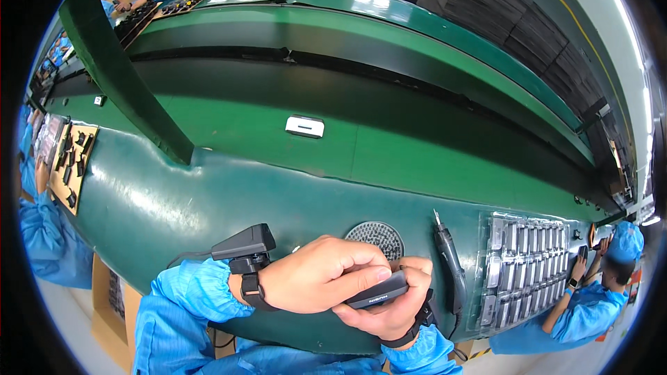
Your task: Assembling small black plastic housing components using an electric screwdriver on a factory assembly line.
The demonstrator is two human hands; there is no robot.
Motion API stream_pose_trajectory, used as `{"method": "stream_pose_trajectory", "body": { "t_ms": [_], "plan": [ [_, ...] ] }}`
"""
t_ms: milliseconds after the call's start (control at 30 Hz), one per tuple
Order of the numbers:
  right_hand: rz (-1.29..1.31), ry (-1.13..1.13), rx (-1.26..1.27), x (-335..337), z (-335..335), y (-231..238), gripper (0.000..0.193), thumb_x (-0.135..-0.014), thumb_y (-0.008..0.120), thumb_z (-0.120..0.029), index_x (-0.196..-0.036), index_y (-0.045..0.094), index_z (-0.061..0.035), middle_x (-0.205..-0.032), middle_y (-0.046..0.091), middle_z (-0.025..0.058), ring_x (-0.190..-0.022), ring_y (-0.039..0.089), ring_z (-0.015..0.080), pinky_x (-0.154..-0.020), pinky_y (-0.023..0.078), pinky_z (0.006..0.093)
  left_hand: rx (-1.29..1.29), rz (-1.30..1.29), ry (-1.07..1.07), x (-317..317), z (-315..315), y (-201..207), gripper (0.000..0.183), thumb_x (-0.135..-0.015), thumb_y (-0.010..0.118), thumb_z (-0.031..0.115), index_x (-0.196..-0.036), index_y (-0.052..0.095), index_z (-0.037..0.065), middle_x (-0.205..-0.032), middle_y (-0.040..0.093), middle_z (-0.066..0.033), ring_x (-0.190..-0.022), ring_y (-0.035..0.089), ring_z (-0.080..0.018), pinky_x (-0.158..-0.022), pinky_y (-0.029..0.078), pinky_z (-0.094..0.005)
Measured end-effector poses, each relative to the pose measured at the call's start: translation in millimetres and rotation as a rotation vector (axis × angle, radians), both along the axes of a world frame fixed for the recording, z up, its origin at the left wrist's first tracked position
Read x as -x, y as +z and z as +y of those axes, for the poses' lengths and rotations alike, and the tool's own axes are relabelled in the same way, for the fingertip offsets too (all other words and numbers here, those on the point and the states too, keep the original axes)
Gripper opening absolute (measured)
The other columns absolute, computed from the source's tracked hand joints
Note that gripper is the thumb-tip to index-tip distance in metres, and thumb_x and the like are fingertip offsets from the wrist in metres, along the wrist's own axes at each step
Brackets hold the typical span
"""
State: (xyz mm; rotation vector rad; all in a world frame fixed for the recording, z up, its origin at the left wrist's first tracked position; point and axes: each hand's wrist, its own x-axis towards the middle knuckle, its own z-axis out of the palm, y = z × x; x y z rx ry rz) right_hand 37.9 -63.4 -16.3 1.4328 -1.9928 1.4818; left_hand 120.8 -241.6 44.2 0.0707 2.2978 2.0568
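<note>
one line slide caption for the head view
Both hands, left hand and right hand, grip a small dark device over a green bench beside a tray.

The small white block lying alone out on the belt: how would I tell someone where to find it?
Start at the long green conveyor belt beyond the workbench. The white block lies flat mid-belt, just right of the slanted green post. It is the only pale, rounded-cornered piece there.

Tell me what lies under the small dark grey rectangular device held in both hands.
Beneath the dark grey rectangular device the right hand cups it from below, while the left hand grips it from above. The device's underside and the green bench directly below are hidden.
</note>
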Motion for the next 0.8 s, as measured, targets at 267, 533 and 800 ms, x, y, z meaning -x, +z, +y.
{"method": "stream_pose_trajectory", "body": {
  "t_ms": [267,533,800],
  "plan": [
    [-0.03,0.002,0.008,-2,1,-4,0.095,-0.049,0.103,-0.047,-0.11,0.045,-0.005,-0.093,0.051,0.0089,-0.078,0.053,0.0223,-0.064,0.045,0.0335,0.03,0.048,-0.007,1,-2,1,0.021,-0.105,0.059,0.02,-0.109,0.068,0.001,-0.096,0.072,-0.0117,-0.084,0.07,-0.0237,-0.075,0.055,-0.0352],
    [-0.139,0.05,0.005,-6,9,-13,0.064,-0.086,0.08,-0.05,-0.112,0.051,0.0003,-0.099,0.057,0.0142,-0.081,0.057,0.0253,-0.07,0.049,0.0359,0.05,0.03,-0.052,1,-12,6,0.022,-0.105,0.059,0.021,-0.109,0.068,0.002,-0.091,0.071,-0.0125,-0.078,0.067,-0.0256,-0.07,0.052,-0.0356],
    [-0.395,0.212,0.17,-10,11,-13,0.038,-0.108,0.049,-0.034,-0.107,0.059,0.0025,-0.098,0.064,0.0188,-0.08,0.064,0.0257,-0.072,0.052,0.0367,0.042,0.088,-0.133,0,-20,3,0.02,-0.106,0.057,0.02,-0.107,0.065,0.001,-0.092,0.07,-0.0132,-0.079,0.066,-0.0281,-0.072,0.052,-0.0368]
  ]
}}
